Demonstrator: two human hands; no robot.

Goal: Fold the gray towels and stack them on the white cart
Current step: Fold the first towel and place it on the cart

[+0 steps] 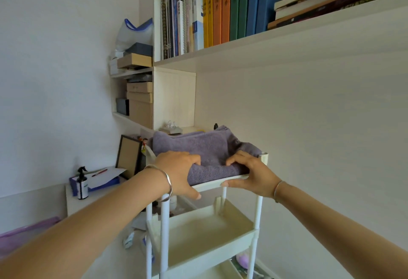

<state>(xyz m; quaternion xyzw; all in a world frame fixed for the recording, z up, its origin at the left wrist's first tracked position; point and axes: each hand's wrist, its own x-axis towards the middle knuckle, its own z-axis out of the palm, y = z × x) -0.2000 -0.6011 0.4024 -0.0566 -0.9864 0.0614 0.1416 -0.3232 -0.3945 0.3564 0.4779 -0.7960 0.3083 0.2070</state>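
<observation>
The gray towels [198,146] are seen folded on the top tray of the white cart [212,185], bulging a little above the rim and hanging slightly past the far right corner. How many are in the stack cannot be told; at least two layers are shown at the front edge.

The front fold is taken at its left end by the left hand [176,172]: the fingers are curled over the top of the terry and the thumb is tucked below the tray rim. At the right end, the right hand [251,172] is set with its fingers bent down onto the cloth and its thumb laid along the front of the rim, so the fold is clamped from both sides.

Soft, light, limp cloth is judged here. It will sag and unfold if lifted by one corner, though it is grippy and unlikely to slide. A hold at the thick folded edge, with both ends supported, is judged best, followed by a flat press to settle it inside the rim.

Below, the middle tray [198,228] is seen without towels. Beyond the cart, books [220,14] are lined on a shelf, and a spray bottle [82,185] and a picture frame [128,157] are stood to the left.
</observation>
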